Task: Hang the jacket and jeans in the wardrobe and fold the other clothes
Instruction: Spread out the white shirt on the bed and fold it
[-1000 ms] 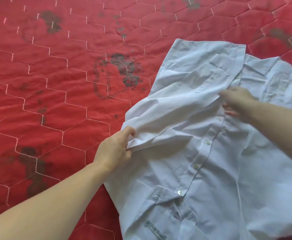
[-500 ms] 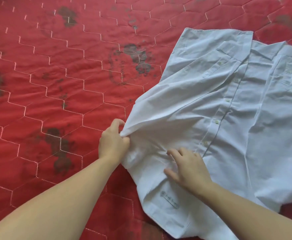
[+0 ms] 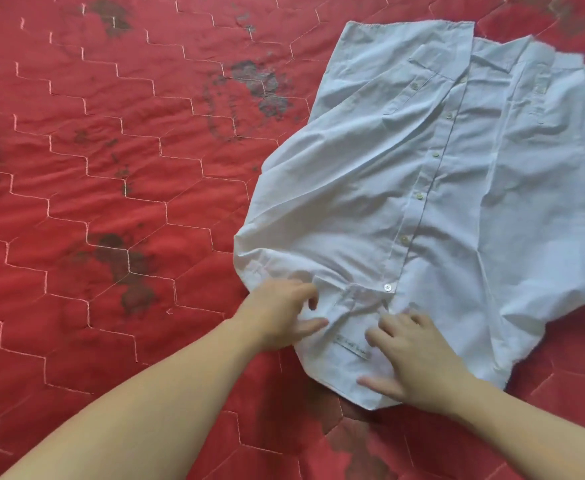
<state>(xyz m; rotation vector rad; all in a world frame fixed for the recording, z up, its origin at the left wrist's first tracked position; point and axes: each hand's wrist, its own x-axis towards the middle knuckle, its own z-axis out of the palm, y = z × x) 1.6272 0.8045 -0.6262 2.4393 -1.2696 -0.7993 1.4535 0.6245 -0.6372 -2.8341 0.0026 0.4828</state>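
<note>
Head view: a white shirt [image 3: 422, 202] lay on the red quilt [image 3: 111, 202], right of frame. The left hand [image 3: 280, 313] and right hand [image 3: 412, 355] pressed its near collar end, fingers relaxed, grasping nothing.

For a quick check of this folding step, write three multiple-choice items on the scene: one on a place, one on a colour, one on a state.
1. Where do both hands rest?
A. on the near end of the shirt, by the label
B. at the shirt's far end
C. on the bare quilt

2. What colour is the quilt under the shirt?
A. blue
B. red
C. green

3. How is the right hand?
A. clenched round a sleeve
B. lifted off the shirt
C. fingers spread flat on the cloth

Key: 1 A, the left hand and right hand flank the label on the shirt. 2 B, the quilt is red with dark blotches. 3 C, its fingers lie spread on the fabric.
</note>
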